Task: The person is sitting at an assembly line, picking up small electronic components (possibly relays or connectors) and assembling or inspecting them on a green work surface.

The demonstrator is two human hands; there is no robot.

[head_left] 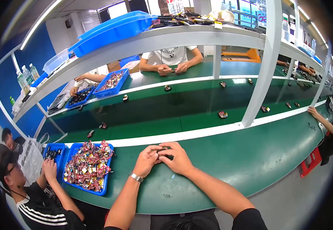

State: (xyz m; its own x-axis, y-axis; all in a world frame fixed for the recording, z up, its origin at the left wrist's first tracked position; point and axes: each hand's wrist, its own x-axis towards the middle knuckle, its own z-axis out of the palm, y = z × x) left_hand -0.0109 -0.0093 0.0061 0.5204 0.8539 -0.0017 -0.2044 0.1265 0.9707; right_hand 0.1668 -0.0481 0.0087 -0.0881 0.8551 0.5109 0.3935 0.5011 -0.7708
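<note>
Both my hands meet over the green work surface (212, 168), fingers bent round a small black part (167, 155). My left hand (148, 158), with a metal watch at its wrist, grips the part's left side. My right hand (177, 158) curls over its right side and top. Fingers hide much of the part, so its exact kind cannot be made out. To the left of my left forearm sits a blue tray (104, 188) heaped with small red, white and yellow pieces (88, 165).
Behind a white rail (155, 138) runs a green conveyor belt (151, 119) carrying scattered small parts (223, 114). A white shelf post (264, 69) rises at right. A co-worker (40, 191) sits close at left by another blue tray (61, 147). Across the belt another person (170, 57) handles something small.
</note>
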